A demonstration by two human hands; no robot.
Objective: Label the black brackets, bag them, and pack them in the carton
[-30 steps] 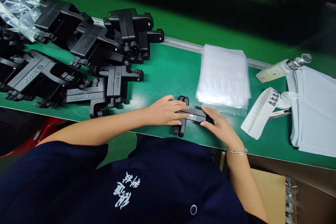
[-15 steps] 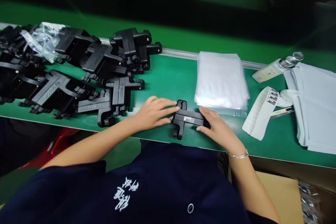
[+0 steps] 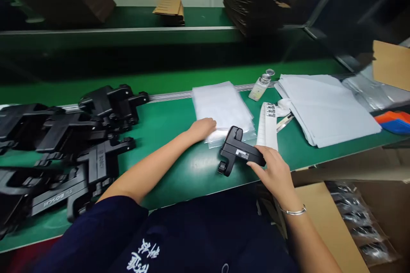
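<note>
My right hand [image 3: 273, 170] grips one end of a black plastic bracket [image 3: 235, 149] with a small white label, thumb on the near side and fingers over the far side. The bracket is held at a tilt close above the bench. My left hand [image 3: 202, 129] is at the left front edge of a stack of clear plastic bags [image 3: 221, 104]. Its fingers are curled together on the bag edge, and the fingertips are partly hidden. A strip of white labels [image 3: 267, 126] lies just beyond the bracket.
Several black BOSCH brackets [image 3: 99, 164] are heaped on the left of the green bench [image 3: 163, 136]. A small bottle [image 3: 260, 87], tweezers [image 3: 284, 123] and white sheets [image 3: 326, 106] lie to the right. An open carton [image 3: 320, 213] with bagged items stands below the bench edge.
My left hand has left the bracket and reached forward to the bag stack. My right hand has taken hold of the bracket and raised it slightly. The view has turned right and up.
</note>
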